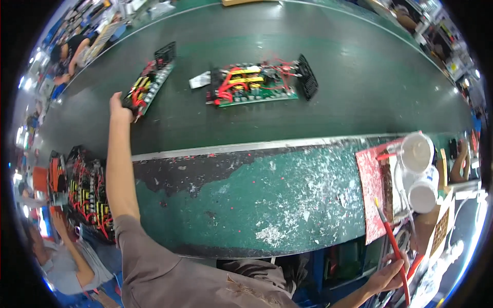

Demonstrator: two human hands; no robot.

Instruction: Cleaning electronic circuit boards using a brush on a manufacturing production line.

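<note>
My left hand reaches out over the dark green belt and grips the near end of a circuit board. This board stands slanted, with red wires, yellow-wrapped parts and a black perforated end plate at its far end. To its right, a second circuit board of the same kind lies on the belt, its black end plate on the right. Low on the right, my right hand is closed around a red-handled brush with a yellowish tip pointing up and away.
Between me and the belt runs a worn green bench spotted with white residue. White tubs and a red-pink sheet sit at its right end. More boards are stacked at left, near a co-worker. A white label touches the second board.
</note>
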